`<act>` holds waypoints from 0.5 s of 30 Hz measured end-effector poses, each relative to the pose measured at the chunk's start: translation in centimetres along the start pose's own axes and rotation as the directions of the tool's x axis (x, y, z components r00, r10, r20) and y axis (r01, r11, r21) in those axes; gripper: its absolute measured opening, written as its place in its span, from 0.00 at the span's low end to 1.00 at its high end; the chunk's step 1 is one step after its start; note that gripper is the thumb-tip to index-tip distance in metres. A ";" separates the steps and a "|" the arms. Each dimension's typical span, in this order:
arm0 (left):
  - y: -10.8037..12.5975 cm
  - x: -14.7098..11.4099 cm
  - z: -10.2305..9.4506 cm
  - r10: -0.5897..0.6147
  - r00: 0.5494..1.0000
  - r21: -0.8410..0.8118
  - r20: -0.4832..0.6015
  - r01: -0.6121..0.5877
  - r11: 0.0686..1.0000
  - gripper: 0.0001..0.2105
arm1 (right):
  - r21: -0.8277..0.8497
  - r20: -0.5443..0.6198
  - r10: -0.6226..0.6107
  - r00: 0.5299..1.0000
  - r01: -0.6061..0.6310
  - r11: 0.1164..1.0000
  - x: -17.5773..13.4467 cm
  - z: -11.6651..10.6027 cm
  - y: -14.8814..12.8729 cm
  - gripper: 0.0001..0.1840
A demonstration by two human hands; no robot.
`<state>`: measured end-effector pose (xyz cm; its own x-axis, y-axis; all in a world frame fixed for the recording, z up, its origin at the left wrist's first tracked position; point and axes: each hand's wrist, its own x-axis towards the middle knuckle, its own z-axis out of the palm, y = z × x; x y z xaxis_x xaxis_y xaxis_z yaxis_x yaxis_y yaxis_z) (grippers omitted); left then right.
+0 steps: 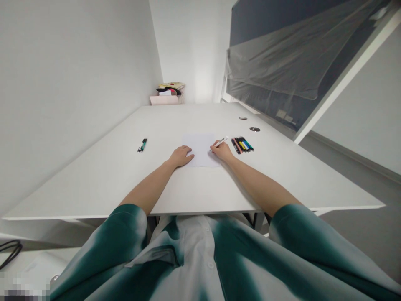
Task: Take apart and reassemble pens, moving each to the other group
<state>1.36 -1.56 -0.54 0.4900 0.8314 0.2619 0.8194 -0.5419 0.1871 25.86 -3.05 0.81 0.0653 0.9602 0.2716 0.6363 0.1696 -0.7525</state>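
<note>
A sheet of white paper [200,146] lies on the white table in front of me. My left hand [181,156] rests flat on the paper's left edge, fingers stretched out and holding nothing. At the right side of the sheet, my right hand [223,150] is closed around a white pen [223,140]. The pen slants, its lower end close to the paper; whether the tip touches cannot be made out. Just right of that hand lies a row of several coloured pens [242,145], side by side. Farther left on the table are dark and teal pens [142,145].
The white table [106,179] stretches away from me, with a wall along its left. Two round cable holes [255,129] sit near its right edge. A pink box [164,100] of folded items stands at the far end. A plastic-covered dark panel [275,67] leans on the right.
</note>
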 end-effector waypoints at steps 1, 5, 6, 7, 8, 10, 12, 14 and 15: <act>0.0 0.0 0.0 -0.003 1.000 -0.004 0.001 0.003 1.000 0.18 | -0.007 0.005 -0.006 1.000 0.006 1.000 0.0 0.0 0.0 0.06; 0.0 0.0 0.1 -0.009 1.000 -0.026 -0.007 0.009 1.000 0.18 | -0.026 0.003 -0.012 1.000 0.012 1.000 0.1 0.0 0.1 0.05; 0.0 0.0 0.1 -0.008 1.000 -0.027 -0.006 0.008 1.000 0.18 | -0.028 0.002 -0.007 1.000 0.007 1.000 0.1 -0.1 0.2 0.05; 0.0 0.0 0.0 -0.007 1.000 -0.026 -0.002 0.007 1.000 0.18 | -0.029 0.002 0.000 1.000 0.000 1.000 0.2 -0.1 0.2 0.04; 0.0 0.0 0.0 -0.006 1.000 -0.023 0.004 0.006 1.000 0.19 | -0.030 0.002 0.006 1.000 -0.006 1.000 0.2 -0.1 0.2 0.04; 0.0 0.0 0.0 -0.009 1.000 -0.015 0.015 0.009 1.000 0.19 | -0.027 0.000 0.015 1.000 -0.015 1.000 0.2 -0.1 0.1 0.04; -0.1 0.0 0.1 -0.015 1.000 -0.010 0.019 0.015 1.000 0.20 | -0.009 -0.013 0.023 1.000 -0.023 1.000 0.1 -0.2 0.0 0.04; -0.1 0.1 0.1 -0.015 1.000 -0.009 0.019 0.015 1.000 0.20 | 0.033 -0.030 0.034 0.999 -0.033 0.999 0.1 -0.3 0.0 0.04; -0.1 0.1 0.1 -0.013 1.000 -0.008 0.019 0.013 1.000 0.19 | 0.064 -0.037 0.036 0.999 -0.033 0.997 0.1 -0.4 0.0 0.04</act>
<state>1.31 -1.43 -0.67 0.4849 0.8406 0.2416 0.8234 -0.5318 0.1978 26.12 -3.08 1.07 0.1165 0.9567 0.2668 0.5832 0.1516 -0.7981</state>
